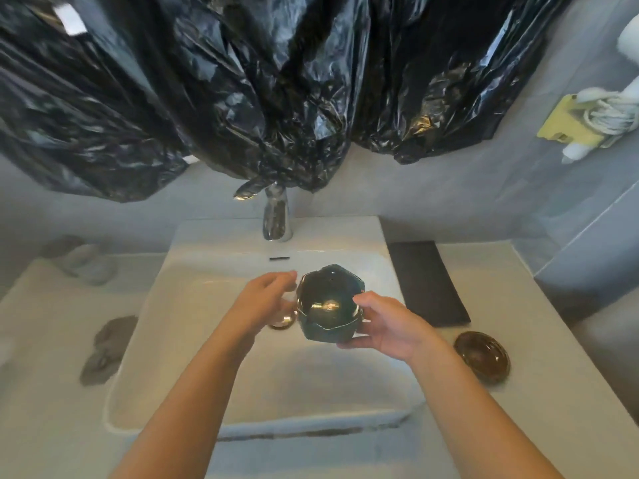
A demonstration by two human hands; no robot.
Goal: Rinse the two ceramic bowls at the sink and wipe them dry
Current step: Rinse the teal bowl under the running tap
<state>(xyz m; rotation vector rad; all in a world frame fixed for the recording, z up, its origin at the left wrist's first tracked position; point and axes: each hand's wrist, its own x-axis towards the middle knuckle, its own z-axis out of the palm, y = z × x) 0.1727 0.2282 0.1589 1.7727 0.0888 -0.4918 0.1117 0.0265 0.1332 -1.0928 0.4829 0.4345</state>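
Dark bowl (pixel 328 302) over sink (pixel 193 305) | right hand (pixel 387 328) grasps it | left hand (pixel 266 299) released beside

No text, label, brand, number or sign can be read anywhere in the head view; the yellow card (pixel 570 124) on the wall far up and right of the fingers is too blurred to show any print, and the white tag (pixel 71 18) on the black plastic sheeting (pixel 242 81) high above the fingers looks blank
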